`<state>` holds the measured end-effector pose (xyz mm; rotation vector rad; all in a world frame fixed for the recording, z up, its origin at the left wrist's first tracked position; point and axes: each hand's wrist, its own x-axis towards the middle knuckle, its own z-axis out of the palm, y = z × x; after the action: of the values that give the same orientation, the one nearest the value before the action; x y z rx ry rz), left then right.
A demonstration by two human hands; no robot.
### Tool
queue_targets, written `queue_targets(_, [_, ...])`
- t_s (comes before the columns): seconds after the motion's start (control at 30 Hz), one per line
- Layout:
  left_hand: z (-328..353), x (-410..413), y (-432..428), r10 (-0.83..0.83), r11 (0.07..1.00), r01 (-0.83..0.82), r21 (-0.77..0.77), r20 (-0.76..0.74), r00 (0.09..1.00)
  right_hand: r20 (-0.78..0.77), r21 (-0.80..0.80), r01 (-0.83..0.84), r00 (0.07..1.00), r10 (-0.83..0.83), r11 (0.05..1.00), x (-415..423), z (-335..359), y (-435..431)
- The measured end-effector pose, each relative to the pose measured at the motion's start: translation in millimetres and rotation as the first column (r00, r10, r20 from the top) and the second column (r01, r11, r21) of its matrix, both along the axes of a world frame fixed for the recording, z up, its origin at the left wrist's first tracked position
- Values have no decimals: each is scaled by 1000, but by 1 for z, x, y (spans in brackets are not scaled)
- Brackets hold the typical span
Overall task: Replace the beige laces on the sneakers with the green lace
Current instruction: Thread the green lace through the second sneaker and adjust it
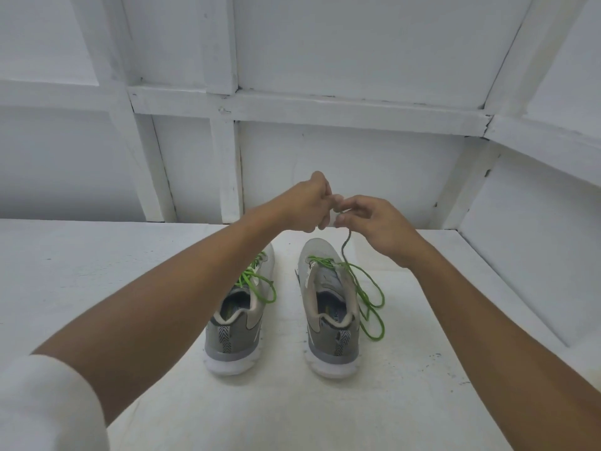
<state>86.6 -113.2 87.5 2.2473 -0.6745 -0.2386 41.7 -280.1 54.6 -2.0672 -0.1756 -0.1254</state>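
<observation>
**Green lace pinched above the right sneaker**

Green cord is what our hands meet over. Both are raised above the toe ends of the pair, fingertips touching each other, clear of the surface [97, 255].

Our right hand [374, 222] pinches one strand of the lace [325, 262] between thumb and forefinger, and its other fingers are loosely bent. From that pinch the strand drops straight down to the front of the right sneaker [328, 317], just below and a little towards us. There the lace crosses the upper eyelets. The rest of it spills off the shoe's right side in long loose loops that lie on the surface, reaching back almost level with the heel.

Our left hand [305, 203] is curled, its knuckles towards us and its fingertips pressed against those of the right hand at the top of the strand. We cannot tell whether it grips the lace end as well, since the fingers hide that spot.

Our left forearm passes over the toe of the left sneaker [239, 323], which stands beside the right one with a gap between them, both heels towards us. It carries a second lace [248, 278], also green, threaded across its tongue, with one loop hanging over its right side.

A white sleeve [42, 402] covers our left upper arm. Behind the surface rises a white panelled wall [325, 60].
</observation>
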Motion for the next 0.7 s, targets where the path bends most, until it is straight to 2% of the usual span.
queue_targets(0.13, [-1, 1, 2, 0, 1000, -1, -1, -50, 999, 19, 116, 5, 1000, -7, 993, 1, 0, 0])
queue_targets(0.27, [-9, 7, 11, 83, 997, -83, 7, -167, 982, 2, -5, 138, 990, -138, 990, 5, -9, -11])
queue_targets(0.47, [-64, 14, 3, 237, 968, -181, 173, -400, 885, -15, -73, 205, 978, -207, 976, 13, -32, -12])
queue_targets(0.7, [-85, 13, -5, 327, 943, -257, 213, -441, 836, -81, -171, 190, 975, -206, 967, 21, -57, 5])
